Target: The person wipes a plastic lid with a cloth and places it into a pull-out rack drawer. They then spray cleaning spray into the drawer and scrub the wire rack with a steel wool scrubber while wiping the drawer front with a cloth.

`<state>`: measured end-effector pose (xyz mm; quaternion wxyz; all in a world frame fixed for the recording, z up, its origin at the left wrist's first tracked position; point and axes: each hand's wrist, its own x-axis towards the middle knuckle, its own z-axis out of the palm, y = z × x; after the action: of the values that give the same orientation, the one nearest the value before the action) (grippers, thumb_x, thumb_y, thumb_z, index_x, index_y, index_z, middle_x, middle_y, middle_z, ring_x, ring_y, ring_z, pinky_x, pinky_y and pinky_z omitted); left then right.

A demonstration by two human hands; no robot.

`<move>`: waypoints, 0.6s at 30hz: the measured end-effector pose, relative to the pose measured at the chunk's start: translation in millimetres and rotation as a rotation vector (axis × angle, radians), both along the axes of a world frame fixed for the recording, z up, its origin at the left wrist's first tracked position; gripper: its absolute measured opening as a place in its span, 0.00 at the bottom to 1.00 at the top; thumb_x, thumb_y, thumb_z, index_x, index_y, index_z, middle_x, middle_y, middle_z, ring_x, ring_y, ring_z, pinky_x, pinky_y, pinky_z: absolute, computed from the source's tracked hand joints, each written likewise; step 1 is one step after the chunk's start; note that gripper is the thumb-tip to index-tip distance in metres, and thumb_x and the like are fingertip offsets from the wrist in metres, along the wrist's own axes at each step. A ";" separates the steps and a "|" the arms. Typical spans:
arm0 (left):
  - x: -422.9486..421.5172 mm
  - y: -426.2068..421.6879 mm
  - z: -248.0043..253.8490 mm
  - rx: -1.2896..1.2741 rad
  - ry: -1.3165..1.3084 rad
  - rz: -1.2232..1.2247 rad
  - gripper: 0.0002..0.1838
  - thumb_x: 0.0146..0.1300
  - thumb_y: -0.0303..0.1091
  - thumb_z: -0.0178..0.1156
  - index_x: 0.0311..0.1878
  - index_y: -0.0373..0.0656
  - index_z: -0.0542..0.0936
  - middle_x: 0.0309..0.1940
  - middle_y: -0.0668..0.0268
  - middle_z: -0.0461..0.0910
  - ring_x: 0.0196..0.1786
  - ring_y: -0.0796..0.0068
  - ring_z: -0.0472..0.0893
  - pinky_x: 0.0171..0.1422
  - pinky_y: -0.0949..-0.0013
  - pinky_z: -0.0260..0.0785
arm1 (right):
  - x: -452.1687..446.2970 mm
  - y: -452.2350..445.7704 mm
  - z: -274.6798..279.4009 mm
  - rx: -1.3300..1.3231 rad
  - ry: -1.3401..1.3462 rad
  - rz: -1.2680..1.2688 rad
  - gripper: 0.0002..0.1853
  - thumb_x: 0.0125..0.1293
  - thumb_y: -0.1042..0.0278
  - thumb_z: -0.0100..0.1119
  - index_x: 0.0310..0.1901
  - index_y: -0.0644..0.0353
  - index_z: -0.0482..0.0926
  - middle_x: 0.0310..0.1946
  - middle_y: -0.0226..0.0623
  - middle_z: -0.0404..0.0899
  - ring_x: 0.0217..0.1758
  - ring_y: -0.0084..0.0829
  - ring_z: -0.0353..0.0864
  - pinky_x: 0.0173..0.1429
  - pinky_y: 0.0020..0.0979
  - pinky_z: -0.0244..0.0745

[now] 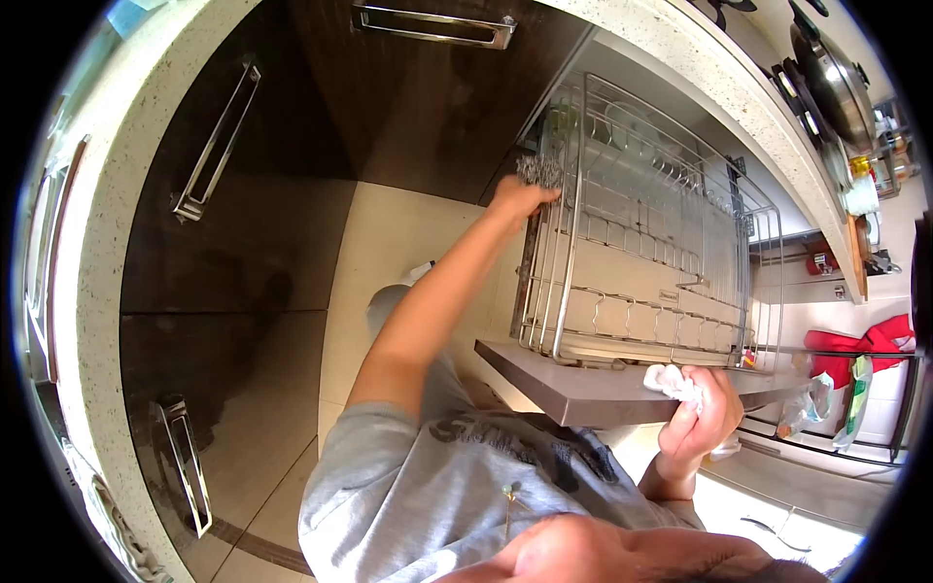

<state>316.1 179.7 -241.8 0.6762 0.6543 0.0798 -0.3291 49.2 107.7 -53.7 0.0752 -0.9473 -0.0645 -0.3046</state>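
My left hand (pixel 523 197) reaches to the near left corner of a wire rack (pixel 567 282) in a pulled-out drawer. Its fingers are closed on a grey, curly metal scrubber (pixel 540 170), held against the rack's side wires. At the drawer's brown front panel (pixel 583 387), my right hand (pixel 707 418) is closed round a crumpled white cloth (pixel 674 382), which touches the panel's top edge. Wire dividers stand inside the rack, and a clear glass dish (pixel 630 126) sits at its far end.
Dark cabinet doors (pixel 262 223) with long metal handles are on the left. A speckled countertop (pixel 719 78) curves above the drawer. Pans (pixel 841 92) hang at the upper right, near a red cloth (pixel 860 345) and plastic bags on a rail. Tiled floor (pixel 389 238) shows below.
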 end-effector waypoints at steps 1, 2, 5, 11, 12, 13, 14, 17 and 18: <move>18.6 -11.2 -25.4 -0.052 -0.037 -0.070 0.13 0.47 0.30 0.66 0.34 0.34 0.76 0.31 0.63 0.79 0.32 0.74 0.76 0.36 0.72 0.68 | 1.5 -0.1 -0.3 0.006 -0.006 -0.001 0.10 0.55 0.69 0.44 0.36 0.64 0.72 0.21 0.38 0.74 0.18 0.34 0.70 0.20 0.30 0.62; 24.5 -14.0 -21.0 -0.072 -0.093 -0.038 0.13 0.47 0.30 0.66 0.33 0.33 0.76 0.30 0.61 0.79 0.31 0.73 0.76 0.35 0.71 0.69 | 2.2 -0.2 -0.9 0.015 -0.012 -0.005 0.10 0.55 0.69 0.44 0.36 0.64 0.72 0.21 0.38 0.74 0.17 0.34 0.70 0.20 0.30 0.62; 13.0 -11.8 -10.4 -0.107 -0.049 0.016 0.13 0.47 0.31 0.66 0.32 0.32 0.76 0.29 0.61 0.78 0.31 0.74 0.76 0.34 0.72 0.69 | 0.0 -0.3 0.4 0.021 0.001 -0.003 0.10 0.56 0.69 0.43 0.35 0.66 0.71 0.21 0.41 0.73 0.18 0.37 0.70 0.22 0.31 0.63; -19.4 16.4 -3.4 -0.193 -0.027 -0.039 0.15 0.48 0.30 0.66 0.38 0.34 0.75 0.34 0.63 0.78 0.36 0.75 0.76 0.39 0.74 0.69 | 2.6 -0.5 -1.8 0.006 -0.017 -0.006 0.11 0.54 0.68 0.44 0.35 0.64 0.72 0.21 0.38 0.74 0.17 0.34 0.70 0.21 0.30 0.62; -10.1 11.9 -21.0 -0.192 -0.021 -0.034 0.15 0.48 0.30 0.66 0.38 0.34 0.75 0.34 0.63 0.78 0.36 0.75 0.76 0.39 0.74 0.69 | 2.0 0.1 -2.2 0.017 -0.035 -0.013 0.11 0.55 0.68 0.44 0.35 0.64 0.72 0.21 0.38 0.74 0.17 0.34 0.70 0.21 0.30 0.63; 3.2 2.9 -51.7 -0.264 -0.291 0.114 0.17 0.48 0.30 0.66 0.40 0.34 0.74 0.35 0.63 0.78 0.37 0.75 0.76 0.40 0.74 0.69 | 1.6 0.0 -2.2 0.015 -0.036 -0.010 0.11 0.55 0.68 0.44 0.35 0.64 0.72 0.21 0.38 0.74 0.17 0.34 0.70 0.21 0.30 0.63; 8.2 3.7 -46.8 -0.333 -0.568 0.262 0.19 0.49 0.30 0.66 0.42 0.34 0.73 0.36 0.64 0.78 0.38 0.75 0.76 0.42 0.74 0.69 | 2.1 -0.5 -2.5 0.013 -0.042 -0.006 0.11 0.56 0.67 0.44 0.35 0.64 0.72 0.21 0.38 0.74 0.18 0.34 0.71 0.21 0.30 0.63; -2.8 14.0 -36.2 -0.052 -0.782 0.261 0.22 0.50 0.34 0.65 0.45 0.34 0.71 0.38 0.65 0.78 0.39 0.72 0.77 0.45 0.69 0.69 | 2.5 0.5 -2.9 0.015 -0.043 -0.009 0.12 0.58 0.65 0.43 0.35 0.64 0.72 0.21 0.39 0.74 0.18 0.35 0.71 0.22 0.30 0.64; -10.3 18.5 -30.3 0.163 -0.835 0.162 0.22 0.51 0.36 0.65 0.45 0.35 0.70 0.39 0.65 0.78 0.39 0.71 0.78 0.46 0.68 0.69 | 3.0 0.7 -2.7 0.021 -0.040 -0.015 0.13 0.58 0.64 0.43 0.35 0.65 0.72 0.21 0.39 0.74 0.18 0.35 0.72 0.22 0.30 0.64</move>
<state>305.8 198.3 -272.2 0.6200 0.7743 -0.1240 0.0254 52.2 108.4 -56.4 0.0814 -0.9407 -0.0557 -0.3247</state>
